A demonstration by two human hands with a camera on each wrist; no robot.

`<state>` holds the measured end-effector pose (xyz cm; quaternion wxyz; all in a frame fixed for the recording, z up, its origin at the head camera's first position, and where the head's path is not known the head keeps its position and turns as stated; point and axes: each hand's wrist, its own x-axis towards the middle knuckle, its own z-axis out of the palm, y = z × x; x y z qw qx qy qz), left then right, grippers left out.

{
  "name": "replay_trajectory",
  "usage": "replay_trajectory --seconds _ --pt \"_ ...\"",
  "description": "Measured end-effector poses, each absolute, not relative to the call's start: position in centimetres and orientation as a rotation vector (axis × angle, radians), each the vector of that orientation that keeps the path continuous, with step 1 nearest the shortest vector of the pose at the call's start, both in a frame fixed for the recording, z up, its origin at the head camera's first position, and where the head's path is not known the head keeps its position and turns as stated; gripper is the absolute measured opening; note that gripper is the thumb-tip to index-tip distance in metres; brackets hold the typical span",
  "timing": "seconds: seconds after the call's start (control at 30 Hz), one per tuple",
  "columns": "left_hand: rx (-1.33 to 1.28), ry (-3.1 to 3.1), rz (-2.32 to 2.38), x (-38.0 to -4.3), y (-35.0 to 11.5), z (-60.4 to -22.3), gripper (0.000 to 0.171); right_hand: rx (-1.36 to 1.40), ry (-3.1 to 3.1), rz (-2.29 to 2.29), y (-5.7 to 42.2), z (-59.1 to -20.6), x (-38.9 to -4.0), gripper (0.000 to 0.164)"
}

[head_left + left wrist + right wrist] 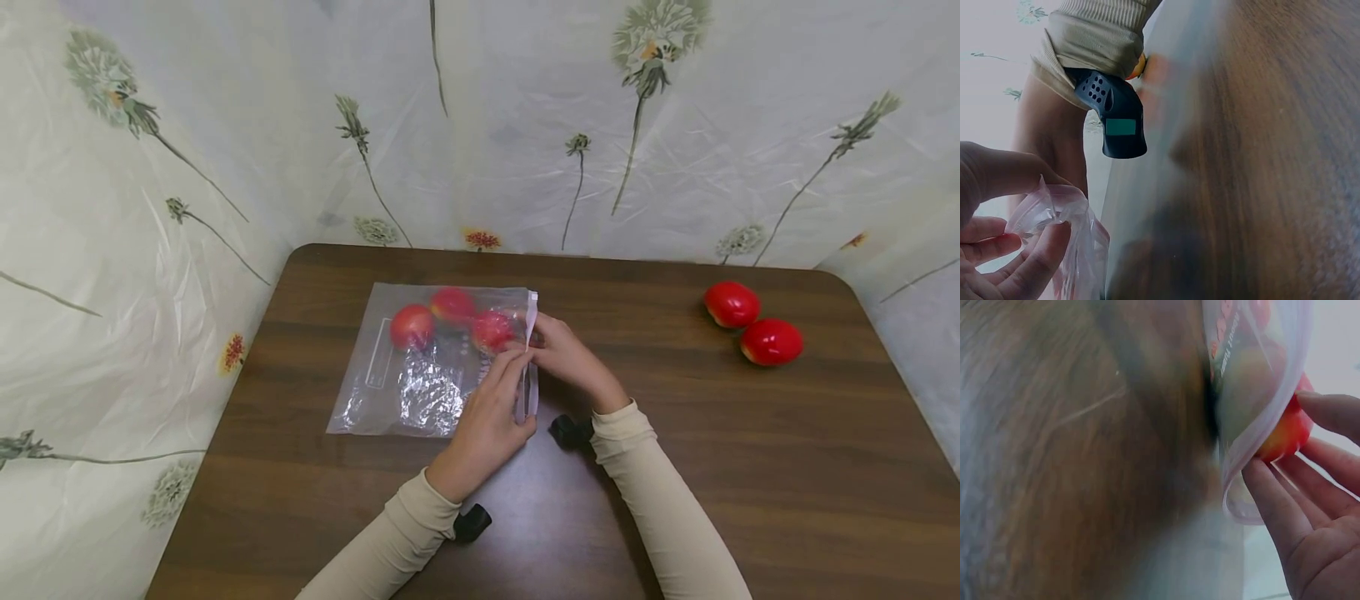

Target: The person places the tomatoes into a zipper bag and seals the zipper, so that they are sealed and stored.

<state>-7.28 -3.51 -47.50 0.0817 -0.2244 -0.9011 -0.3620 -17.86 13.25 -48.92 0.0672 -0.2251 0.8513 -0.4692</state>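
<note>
A clear zip bag (378,367) lies flat on the table, its mouth facing right. Inside it, two red apples, one at the left (412,327) and one at the back (452,306), show through the plastic. My left hand (487,417) pinches the rim of the bag's mouth (1063,203) between thumb and fingers. At the mouth, my right hand (570,358) holds a third red-and-yellow apple (1288,434), thumb on one side and fingers on the other. In the head view this apple (492,331) appears through the plastic, close to the other two.
Two glossy red apples, a farther one (732,304) and a nearer one (772,342), rest together on the right of the brown wooden table (675,467). Black wrist cameras (472,523) hang by both sleeves. A flower-print sheet (510,125) hangs behind the table.
</note>
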Motion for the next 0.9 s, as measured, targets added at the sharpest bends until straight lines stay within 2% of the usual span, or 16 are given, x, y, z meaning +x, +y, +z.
replay_trajectory --seconds 0.2,0.5,0.73,0.9 --pt "-0.672 -2.695 -1.076 -7.3 -3.5 -47.4 0.087 -0.673 2.581 -1.368 12.9 -48.8 -18.1 0.053" --pt "-0.668 -2.674 -1.079 -7.2 -3.5 -47.3 0.089 -0.653 2.674 -1.341 12.3 -48.8 -18.3 0.047" --pt "-0.679 -2.671 -1.090 -7.2 -3.5 -47.5 0.092 -0.495 2.820 -1.246 12.0 -48.5 -18.0 0.037" --pt "-0.677 -2.666 -1.093 -7.2 -3.5 -47.5 0.092 -0.508 2.820 -1.192 12.0 -48.6 -17.8 0.021"
